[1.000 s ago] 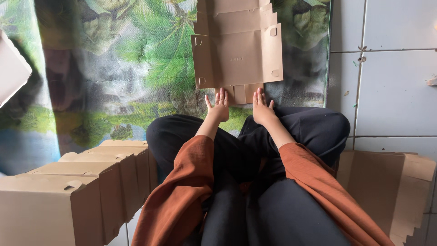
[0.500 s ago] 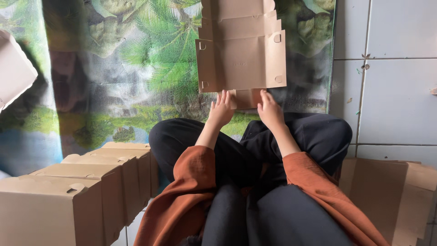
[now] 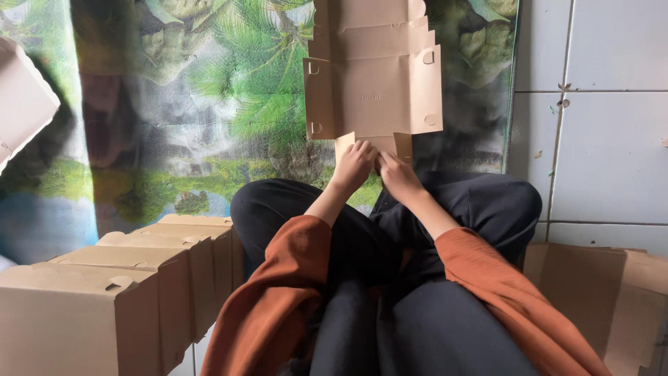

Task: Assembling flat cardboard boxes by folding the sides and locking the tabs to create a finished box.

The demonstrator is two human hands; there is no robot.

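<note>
Near left: a row of folded cardboard boxes (image 3: 132,292) stands side by side, closed, tabs tucked into their tops, reaching from the near left corner toward the person's knee.
Near right: a stack of flat cardboard sheets (image 3: 598,292) lies on the floor by the right knee, partly behind the rust-orange sleeve.
Legs: crossed, in black trousers (image 3: 390,223), filling the near middle of the view.
Sleeves: rust-orange, loose, pushed back so both forearms are bare.
Left hand (image 3: 353,166): just beyond the knees, fingers curled narrow and pinching the lower left flap of the flat box blank.
Right hand (image 3: 399,175): touching the left hand, fingers bent onto the lower right flap of the same blank, gripping its edge.
Flat box blank (image 3: 372,76): an unfolded tan cardboard cutout with side wings, slots and crease lines, lying flat on the mat straight ahead of the hands and stretching away to the far edge of the view; its near end is in both hands.
Mat (image 3: 174,118): printed with palm leaves and greenery, spread under the blank and out to the left.
Far left: a corner of another pale cardboard piece (image 3: 21,104) at the view's edge.
Right: white floor tiles (image 3: 598,125) beside the mat.
</note>
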